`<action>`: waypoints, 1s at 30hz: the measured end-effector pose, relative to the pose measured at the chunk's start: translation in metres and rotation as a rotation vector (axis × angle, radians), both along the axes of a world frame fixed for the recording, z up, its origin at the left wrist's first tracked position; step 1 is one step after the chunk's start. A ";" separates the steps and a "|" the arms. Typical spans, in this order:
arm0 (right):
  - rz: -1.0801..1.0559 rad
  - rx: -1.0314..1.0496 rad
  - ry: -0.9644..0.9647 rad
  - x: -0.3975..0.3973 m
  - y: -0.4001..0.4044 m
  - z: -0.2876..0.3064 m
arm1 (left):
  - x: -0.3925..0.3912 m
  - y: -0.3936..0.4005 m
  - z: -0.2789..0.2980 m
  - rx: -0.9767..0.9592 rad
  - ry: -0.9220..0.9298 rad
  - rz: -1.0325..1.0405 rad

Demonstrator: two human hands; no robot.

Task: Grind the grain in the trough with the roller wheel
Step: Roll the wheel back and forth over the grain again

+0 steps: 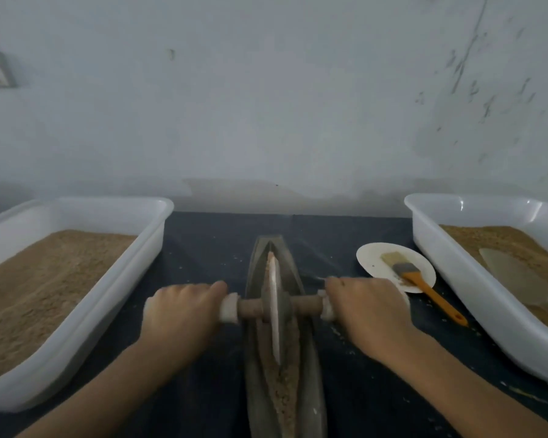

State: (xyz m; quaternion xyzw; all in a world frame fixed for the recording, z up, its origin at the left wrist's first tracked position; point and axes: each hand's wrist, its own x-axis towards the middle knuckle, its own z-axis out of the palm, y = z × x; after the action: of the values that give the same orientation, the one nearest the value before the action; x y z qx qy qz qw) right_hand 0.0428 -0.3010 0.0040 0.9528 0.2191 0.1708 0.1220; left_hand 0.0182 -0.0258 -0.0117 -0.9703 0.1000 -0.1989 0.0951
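A roller wheel [275, 306] stands on edge in a narrow boat-shaped grinding trough [309, 390] at the middle of a dark table [203, 248], with coarse grain [282, 393] lying in the groove on the near side of the wheel. The left hand [179, 314] and right hand [366, 311] are each curled tight round a white-wrapped end of the wooden axle [304, 304] that runs through the wheel. White tubs of brown meal flank the trough, the left tub [159, 216] near the left arm and the right tub [424, 222] holding a pale scoop [513, 273]. A small white plate [370, 257] with an orange-handled brush [424, 286] sits just beyond the right hand. Uneven pressure from either hand would likely tip the thin wheel against the trough wall and throw grain onto the table, where specks already lie. A long push could run the wheel up the tapered far end and out of the groove.
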 end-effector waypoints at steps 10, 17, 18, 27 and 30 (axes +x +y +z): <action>-0.042 0.059 -0.087 0.068 0.019 0.002 | 0.060 0.000 0.005 -0.079 -0.099 0.082; 0.159 0.073 -0.041 -0.060 -0.014 0.017 | -0.075 0.007 0.006 -0.145 -0.081 -0.207; 0.166 0.063 -0.053 -0.065 -0.015 0.019 | -0.080 0.008 0.006 -0.133 -0.084 -0.214; 0.033 0.101 -0.257 0.065 0.024 0.005 | 0.051 0.002 0.006 -0.093 -0.105 0.095; -0.070 0.146 -0.175 0.090 0.025 -0.003 | 0.070 -0.005 0.018 -0.051 -0.140 0.090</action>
State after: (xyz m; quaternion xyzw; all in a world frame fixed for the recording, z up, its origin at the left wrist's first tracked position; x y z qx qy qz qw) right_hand 0.1326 -0.2760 0.0005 0.9477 0.1611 0.2647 0.0770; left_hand 0.0878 -0.0308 0.0063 -0.9597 0.0441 -0.2641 0.0859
